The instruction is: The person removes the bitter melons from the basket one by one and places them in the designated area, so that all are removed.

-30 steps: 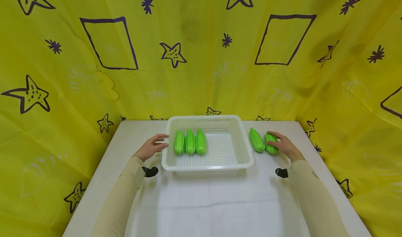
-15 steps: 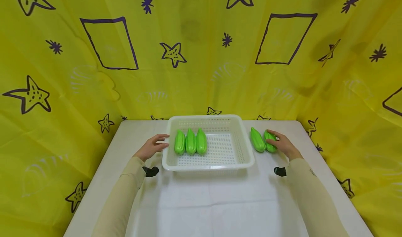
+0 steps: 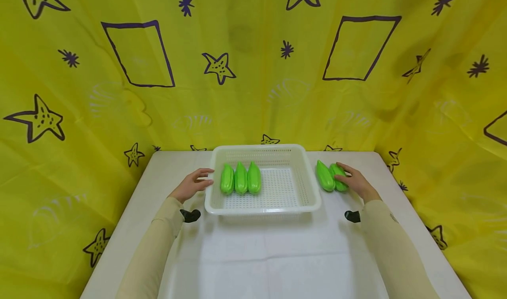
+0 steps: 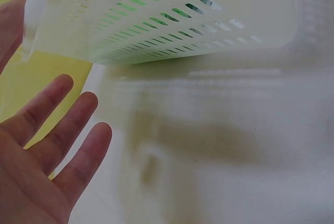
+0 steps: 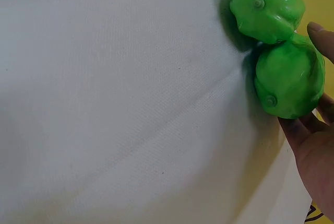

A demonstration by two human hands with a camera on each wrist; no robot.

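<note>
Gourd (image 5: 288,80) pinched in right hand (image 3: 358,182), long axis front to back, nub end (image 5: 271,100) nearest; left hand (image 3: 192,185) spread.

Head view bright and even, both my wrist views dimmer and greyer.
Light looks diffuse, from above: soft shadows under the basket (image 3: 263,210) and beside my sleeves (image 3: 146,255), small glints on the green vegetables (image 5: 267,9) in my right wrist cam. Left wrist cam shows blurry shadow patches on the white cloth (image 4: 240,182); fine detail soft there. Head cam is wide-angle, yellow curtain (image 3: 253,105) looks stretched toward the edges.
</note>
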